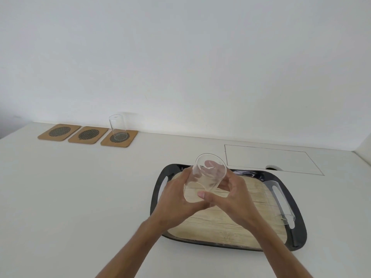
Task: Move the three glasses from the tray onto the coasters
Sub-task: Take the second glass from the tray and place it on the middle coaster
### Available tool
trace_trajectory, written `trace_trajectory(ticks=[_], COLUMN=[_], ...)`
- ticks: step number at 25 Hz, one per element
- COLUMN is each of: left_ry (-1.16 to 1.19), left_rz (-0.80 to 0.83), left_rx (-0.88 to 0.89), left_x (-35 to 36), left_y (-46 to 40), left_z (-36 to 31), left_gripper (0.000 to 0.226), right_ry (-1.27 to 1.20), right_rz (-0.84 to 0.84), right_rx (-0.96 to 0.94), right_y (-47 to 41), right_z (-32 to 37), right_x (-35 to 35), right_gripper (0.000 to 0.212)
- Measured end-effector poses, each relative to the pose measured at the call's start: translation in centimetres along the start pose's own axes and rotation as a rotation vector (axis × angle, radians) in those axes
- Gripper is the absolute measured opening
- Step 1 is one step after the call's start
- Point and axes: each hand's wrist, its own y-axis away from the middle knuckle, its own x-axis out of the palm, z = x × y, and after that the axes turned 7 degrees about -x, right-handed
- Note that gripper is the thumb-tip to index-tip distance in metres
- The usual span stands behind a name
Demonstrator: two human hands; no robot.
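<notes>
Both my hands hold one clear glass (pixel 208 173), tilted with its mouth facing away, above the left part of the black tray (pixel 158 189) with a wood-look floor. My left hand (pixel 176 199) wraps it from the left, my right hand (pixel 230 195) from the right. A second clear glass (pixel 279 201) lies on its side along the tray's right rim. Three wooden coasters sit in a row at the far left: the left coaster (pixel 59 132) and middle coaster (pixel 88 134) are bare, and an upright glass (pixel 117 125) stands on the right coaster (pixel 128 142).
Everything rests on a white tabletop (pixel 80 187) against a white wall. A rectangular hatch outline (pixel 271 159) with a small round hole (pixel 274 168) is set in the table behind the tray.
</notes>
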Motion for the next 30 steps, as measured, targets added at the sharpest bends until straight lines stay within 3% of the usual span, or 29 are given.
trace_trajectory(ticks=[3,7,11,19,30], left_ry=[-0.016,-0.005,-0.032,-0.088,-0.027], left_rz=[0.073,-0.002,-0.059,-0.148,-0.161], left_rx=[-0.019,0.0,-0.002,-0.066,-0.07], left_x=[-2.5,-5.5,-8.6,-17.4,-28.0], left_y=[-0.3,-0.4,-0.4,-1.1,-4.8], left_z=[1.3,2.5,4.4,9.8,17.0], left_gripper=[0.064,0.062,0.059,0.077,0.078], right_ry=[-0.004,0.017,0.042,-0.043,-0.068], right_rz=[0.03,0.023,-0.128,-0.357,-0.255], right_rx=[0.018,0.042,0.056,0.108,0.111], right_y=[-1.0,-2.2,-3.1,-7.1,-16.0], right_z=[0.3,1.3,2.8,4.3,4.4], right_x=[1.3,4.7,9.7,22.8,32.5], right_gripper=[0.071,0.071,0.071,0.08,0.074])
